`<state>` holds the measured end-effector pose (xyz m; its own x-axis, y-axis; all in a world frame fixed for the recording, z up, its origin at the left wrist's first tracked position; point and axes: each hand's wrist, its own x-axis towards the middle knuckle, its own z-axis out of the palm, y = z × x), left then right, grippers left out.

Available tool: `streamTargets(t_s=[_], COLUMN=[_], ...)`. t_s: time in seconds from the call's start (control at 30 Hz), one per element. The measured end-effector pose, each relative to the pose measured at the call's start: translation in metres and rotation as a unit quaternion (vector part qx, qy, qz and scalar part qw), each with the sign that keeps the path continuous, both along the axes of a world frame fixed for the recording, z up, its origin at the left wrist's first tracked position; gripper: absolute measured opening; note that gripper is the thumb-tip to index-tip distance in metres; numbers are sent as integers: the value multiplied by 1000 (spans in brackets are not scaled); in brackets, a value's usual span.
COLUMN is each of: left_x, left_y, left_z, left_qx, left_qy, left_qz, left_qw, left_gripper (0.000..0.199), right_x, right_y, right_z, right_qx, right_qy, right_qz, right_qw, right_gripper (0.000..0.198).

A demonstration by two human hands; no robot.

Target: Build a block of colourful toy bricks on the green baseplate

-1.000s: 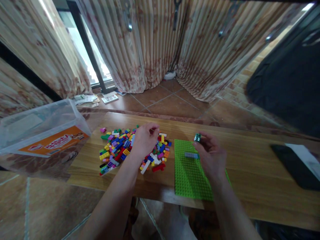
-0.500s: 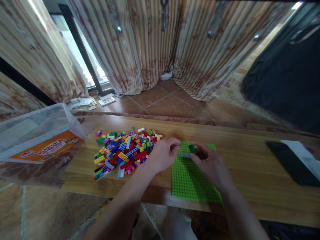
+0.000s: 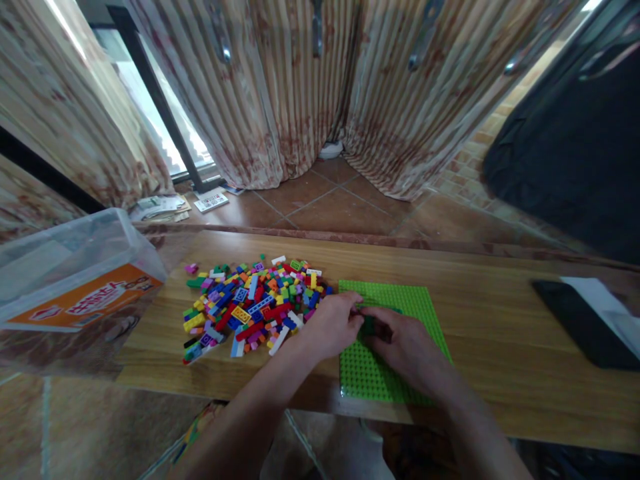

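Observation:
A light green studded baseplate (image 3: 370, 373) lies on the wooden table. Over its left part, my right hand (image 3: 403, 343) has its fingers closed round a dark green toy brick (image 3: 369, 326). My left hand (image 3: 334, 327) meets it from the left, thumb and fingertips pinched together. Something small and dark shows at those fingertips, too hidden to name. Behind the right hand's knuckles, a sliver of another dark green piece (image 3: 397, 310) shows at the baseplate. Left of my left hand spreads a heap of mixed coloured toy bricks (image 3: 260, 305).
A clear plastic bin (image 3: 145, 250) with an orange label stands at the left. On the right of the wooden table (image 3: 500, 320) lie a black flat object (image 3: 583, 320) and white paper (image 3: 607, 310). Curtains (image 3: 300, 100) hang beyond the table.
Both hands have come together over the baseplate, the right one moving left and lower with the dark green brick. The grey brick that showed at the right fingers is now hidden.

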<state>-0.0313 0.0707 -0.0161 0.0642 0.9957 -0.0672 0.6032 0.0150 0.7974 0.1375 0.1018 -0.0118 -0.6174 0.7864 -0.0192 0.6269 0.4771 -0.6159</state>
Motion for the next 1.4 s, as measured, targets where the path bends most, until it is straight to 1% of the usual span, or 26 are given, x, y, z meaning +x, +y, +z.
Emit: streamTargets(t_s=[0.13,0.27,0.43,0.57,0.73,0.9,1.2,1.4], left_x=[1,0,0,2,5,6,11,14], left_y=[0,0,-1,-1,-2,-1,1,1], left_z=[-5,-5,-2,-2,-2,-2,-8,-3], left_qx=[-22,-24,-29,-31,-21,-23,5,-11], left_qy=[1,3,10,11,6,9,17,19], left_qz=[8,10,-4,2,7,9,37,59], left_qw=[1000,1000,1000,999,1000,1000,999,998], left_gripper=[29,34,44,53,53,52,51,50], right_x=[1,4,4,4,6,7,3,2], right_y=[0,0,1,2,3,4,7,8], right_z=[-1,-2,-5,-5,-6,-6,-3,-3], right_qx=[-22,-47,-47,-44,-37,-51,-61,-69], right_qy=[20,30,17,13,13,6,-15,-24], right_qz=[-15,-30,-49,-54,-56,-63,-84,-90], right_qw=[999,998,998,998,998,997,994,993], right_gripper=[39,38,34,27,23,19,15,12])
